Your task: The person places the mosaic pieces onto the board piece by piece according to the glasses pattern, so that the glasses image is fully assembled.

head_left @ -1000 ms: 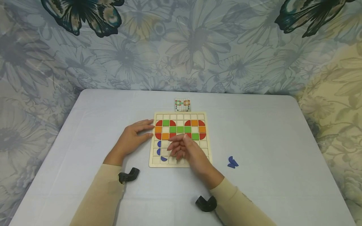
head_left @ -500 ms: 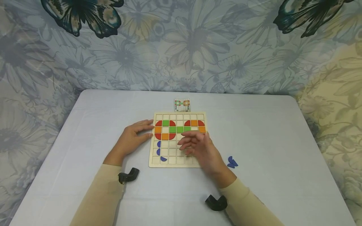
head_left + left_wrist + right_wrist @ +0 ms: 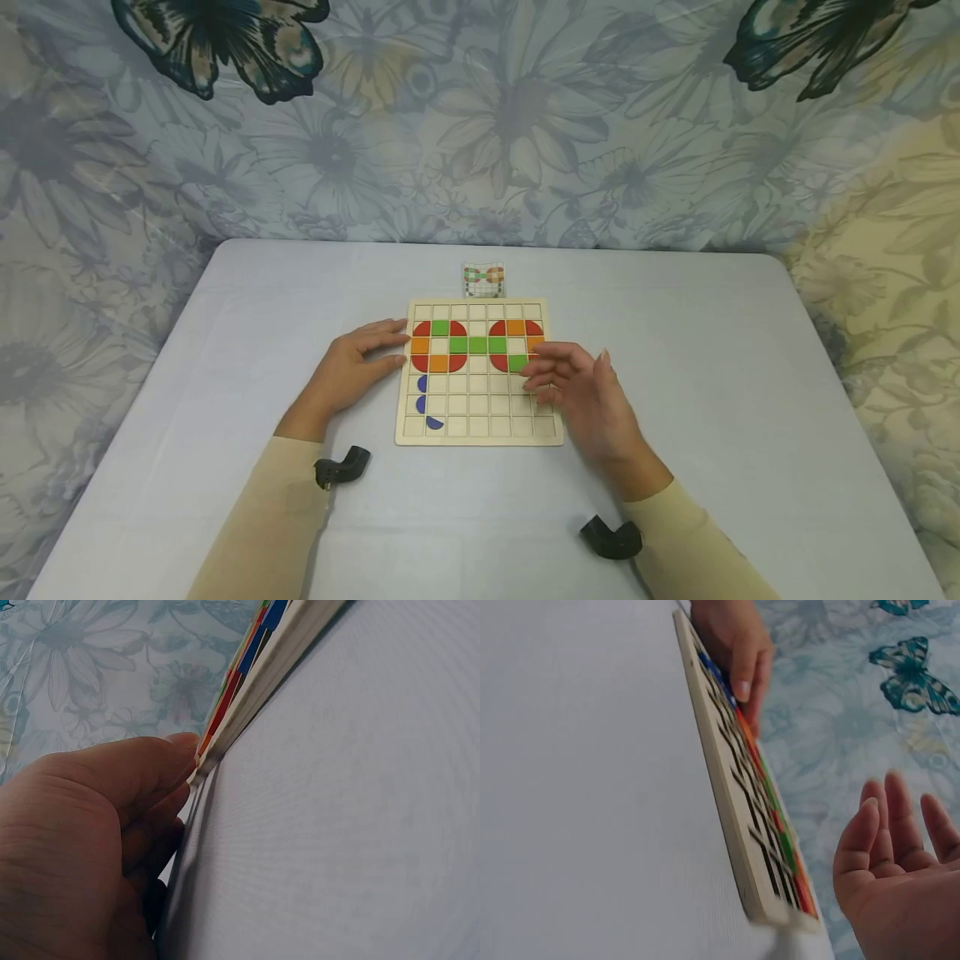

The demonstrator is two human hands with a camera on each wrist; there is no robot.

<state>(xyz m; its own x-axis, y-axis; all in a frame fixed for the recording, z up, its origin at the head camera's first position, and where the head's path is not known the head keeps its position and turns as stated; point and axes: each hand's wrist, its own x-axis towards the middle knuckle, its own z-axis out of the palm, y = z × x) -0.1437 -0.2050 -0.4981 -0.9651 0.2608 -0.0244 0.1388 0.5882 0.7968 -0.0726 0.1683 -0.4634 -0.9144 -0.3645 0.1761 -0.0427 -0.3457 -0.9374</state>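
Note:
A square wooden grid board (image 3: 478, 405) lies on the table. Red, orange and green tiles form two rings joined by a green row (image 3: 477, 345) in its upper part. Blue half-round pieces (image 3: 422, 384) line its lower left. My left hand (image 3: 352, 367) rests at the board's left edge, fingertips touching the side; the left wrist view shows the thumb (image 3: 142, 769) against that edge (image 3: 259, 690). Over the board's right edge hovers my right hand (image 3: 592, 404), fingers loosely bent and nothing seen in them. In the right wrist view its fingers (image 3: 900, 825) are apart from the board.
Just beyond the board's far edge lies a small pattern card (image 3: 484, 280) showing a similar coloured design. A white cloth covers the table (image 3: 712, 375). Behind it hangs a floral backdrop (image 3: 517, 125) with butterflies.
My right hand has moved right from the board's middle to its right edge, uncovering the grid and hiding the loose blue pieces on the table. My left hand has stayed in place.

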